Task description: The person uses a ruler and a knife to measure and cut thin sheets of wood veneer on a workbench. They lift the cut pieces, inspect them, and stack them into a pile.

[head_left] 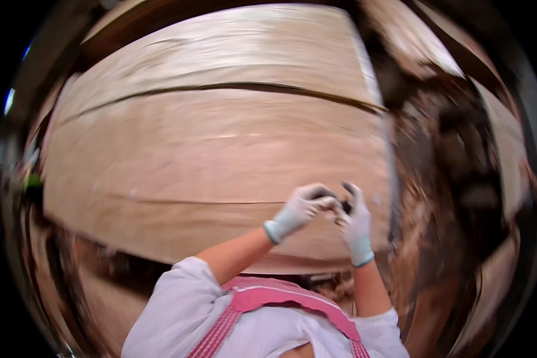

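1. Your left hand (308, 203) and right hand (355, 222) meet over the sheet (221, 152), at 4 o'clock from its middle. The left fingers curl inward; the right index finger stands up. Blur hides the grasp, so I cannot tell whether either set is clenched, released or pinching something small.
2. A dark patch (345, 207) shows between your hands; it may be a small object or a glove tip. If it is an object, a loose pinch could drop it onto the sheet.
3. The sheet spreads wide in front of you, from 9 through 12 to 3 o'clock. It looks thin, so pulling or leaning on one spot could split it.
4. The dark gap (238, 86) runs across toward 12 o'clock. A glove or cuff catching its lip could lift and tear that edge.
5. The slit (203, 201) lies at 9 o'clock from your hands; side pressure there could lengthen it.
6. Your apron (295, 298) sits close by the near edge at 6 o'clock; leaning in could snag it.
7. The scraps (420, 218) lie at 3 o'clock, beyond the right edge. Stepping that way could make you slip.
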`<action>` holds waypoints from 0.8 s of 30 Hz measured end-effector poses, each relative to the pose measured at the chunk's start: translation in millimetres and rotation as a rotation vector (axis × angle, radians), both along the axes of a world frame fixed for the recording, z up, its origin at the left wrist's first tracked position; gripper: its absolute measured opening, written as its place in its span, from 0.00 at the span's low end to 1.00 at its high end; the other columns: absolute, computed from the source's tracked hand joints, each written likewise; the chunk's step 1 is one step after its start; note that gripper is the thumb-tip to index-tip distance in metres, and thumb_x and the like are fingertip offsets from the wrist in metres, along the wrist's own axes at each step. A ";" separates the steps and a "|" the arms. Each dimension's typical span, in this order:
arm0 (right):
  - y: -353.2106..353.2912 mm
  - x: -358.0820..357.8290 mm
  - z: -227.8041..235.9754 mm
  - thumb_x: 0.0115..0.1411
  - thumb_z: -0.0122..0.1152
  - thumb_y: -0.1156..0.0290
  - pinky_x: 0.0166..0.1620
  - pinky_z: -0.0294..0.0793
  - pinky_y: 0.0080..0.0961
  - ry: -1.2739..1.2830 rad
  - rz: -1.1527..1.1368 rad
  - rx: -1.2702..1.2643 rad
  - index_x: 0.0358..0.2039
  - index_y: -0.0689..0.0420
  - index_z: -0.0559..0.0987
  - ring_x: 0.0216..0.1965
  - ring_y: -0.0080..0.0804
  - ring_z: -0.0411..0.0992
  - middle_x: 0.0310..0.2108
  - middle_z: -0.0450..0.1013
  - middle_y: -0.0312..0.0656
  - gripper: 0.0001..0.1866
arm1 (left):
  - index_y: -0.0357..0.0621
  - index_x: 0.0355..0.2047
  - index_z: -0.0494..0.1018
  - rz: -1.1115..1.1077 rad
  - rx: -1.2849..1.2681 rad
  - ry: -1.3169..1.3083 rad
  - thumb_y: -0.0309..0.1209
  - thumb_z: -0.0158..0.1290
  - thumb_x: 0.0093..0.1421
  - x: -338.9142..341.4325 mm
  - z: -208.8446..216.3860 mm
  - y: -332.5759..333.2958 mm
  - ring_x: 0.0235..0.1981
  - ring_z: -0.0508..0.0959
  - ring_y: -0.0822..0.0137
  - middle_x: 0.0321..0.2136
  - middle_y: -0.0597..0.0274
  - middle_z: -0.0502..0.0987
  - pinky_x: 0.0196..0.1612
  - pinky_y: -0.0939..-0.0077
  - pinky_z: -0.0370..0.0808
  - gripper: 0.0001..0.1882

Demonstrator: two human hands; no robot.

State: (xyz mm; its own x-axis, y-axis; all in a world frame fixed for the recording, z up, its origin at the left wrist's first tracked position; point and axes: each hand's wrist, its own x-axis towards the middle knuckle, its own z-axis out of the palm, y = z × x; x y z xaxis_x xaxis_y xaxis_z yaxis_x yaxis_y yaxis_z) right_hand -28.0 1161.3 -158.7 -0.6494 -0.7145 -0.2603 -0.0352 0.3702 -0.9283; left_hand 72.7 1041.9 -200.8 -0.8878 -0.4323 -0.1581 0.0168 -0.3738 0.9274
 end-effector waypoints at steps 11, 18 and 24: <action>-165.9 195.4 -91.8 0.59 0.55 0.78 0.25 0.69 0.21 -0.303 0.527 0.040 0.29 0.63 0.73 0.22 0.20 0.70 0.22 0.73 0.38 0.02 | 0.37 0.34 0.76 0.807 -0.439 -0.379 0.26 0.54 0.60 265.2 -58.8 -150.2 0.30 0.72 0.78 0.29 0.68 0.76 0.33 0.80 0.71 0.05; -274.0 263.2 -128.6 0.59 0.58 0.71 0.23 0.66 0.24 0.045 0.384 0.074 0.29 0.62 0.73 0.17 0.21 0.66 0.19 0.71 0.40 0.08 | 0.38 0.32 0.76 0.726 -0.865 -0.613 0.28 0.54 0.58 302.3 -106.7 -276.3 0.31 0.77 0.60 0.29 0.55 0.77 0.36 0.69 0.73 0.05; -330.3 241.4 -127.4 0.59 0.58 0.71 0.19 0.66 0.20 -0.259 0.040 0.137 0.28 0.63 0.73 0.15 0.19 0.66 0.21 0.73 0.38 0.08 | 0.46 0.31 0.73 0.724 -1.643 -0.448 0.32 0.56 0.54 231.4 -112.1 -358.1 0.46 0.74 0.55 0.40 0.58 0.76 0.47 0.65 0.70 0.06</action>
State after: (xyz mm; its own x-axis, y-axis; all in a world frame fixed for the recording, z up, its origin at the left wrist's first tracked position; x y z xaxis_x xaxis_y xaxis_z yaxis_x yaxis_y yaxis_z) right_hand 213.5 831.0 -286.1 -0.5206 -0.6850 -0.5097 0.1797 0.4957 -0.8497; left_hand 304.2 683.8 -312.9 -0.4969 -0.6065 0.6207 -0.5767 0.7652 0.2860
